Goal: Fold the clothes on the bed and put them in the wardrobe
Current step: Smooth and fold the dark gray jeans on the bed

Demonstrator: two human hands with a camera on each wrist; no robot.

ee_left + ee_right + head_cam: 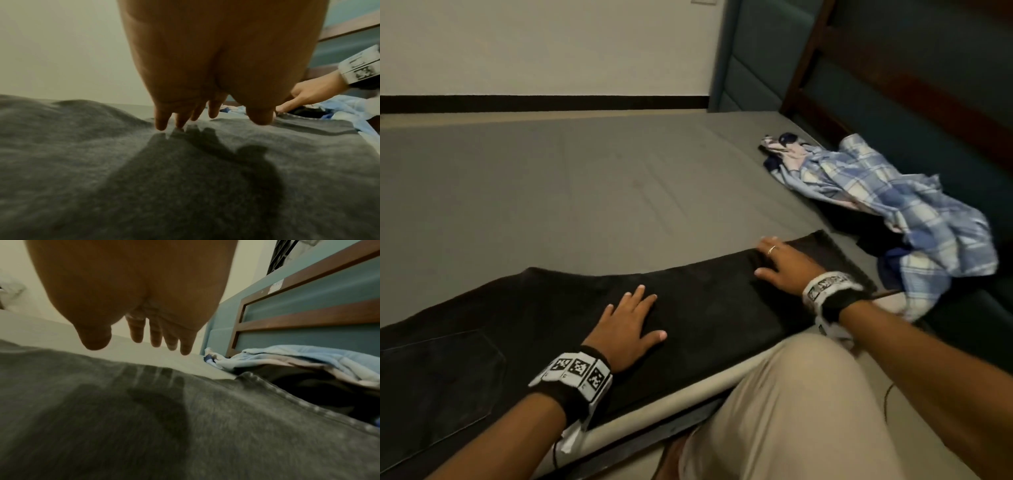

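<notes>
Both hands flat, fingers straight and spread, nothing gripped. My left hand point(627, 323) has palm down on the middle of the dark jeans point(524, 329); in the left wrist view the fingertips point(161, 124) touch the fabric and throw a shadow on it. My right hand point(782, 265) lies on the jeans near the leg hem, fingers splayed, a ring on one finger; in the right wrist view the fingertips point(186, 350) look just above the cloth, contact there I cannot tell. Jeans lie stretched lengthwise along the near edge of the bed point(585, 192), back pocket at the left end, hem at the right. Just past the hem sits a crumpled heap: blue plaid shirt point(914, 212) on top of darker clothes, with a small patterned garment point(782, 145) at its far end, all against the teal headboard point(893, 102). My knee in beige trousers point(791, 404) is beside the bed edge
</notes>
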